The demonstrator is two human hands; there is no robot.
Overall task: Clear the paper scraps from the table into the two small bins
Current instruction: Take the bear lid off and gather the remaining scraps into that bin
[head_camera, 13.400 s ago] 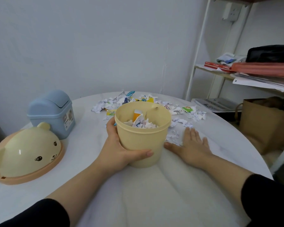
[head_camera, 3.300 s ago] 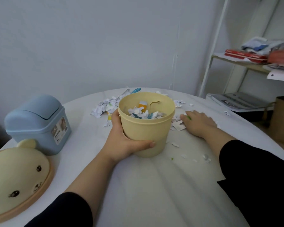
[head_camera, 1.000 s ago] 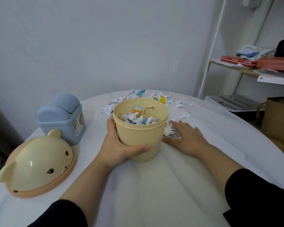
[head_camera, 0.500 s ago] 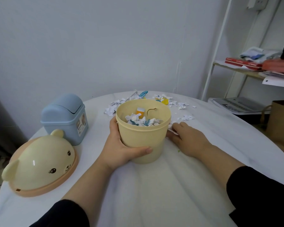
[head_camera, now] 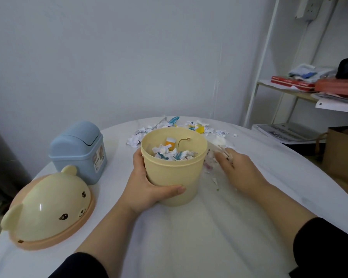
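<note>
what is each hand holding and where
The left hand grips the open yellow bin round its side wall, thumb across the front. The right hand is on paper scraps beside it; its fingers are blurred, so a hold cannot be told.

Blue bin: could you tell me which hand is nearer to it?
Left. The left hand grips the yellow bin, right of the blue bin; the right hand lies farther right.
</note>
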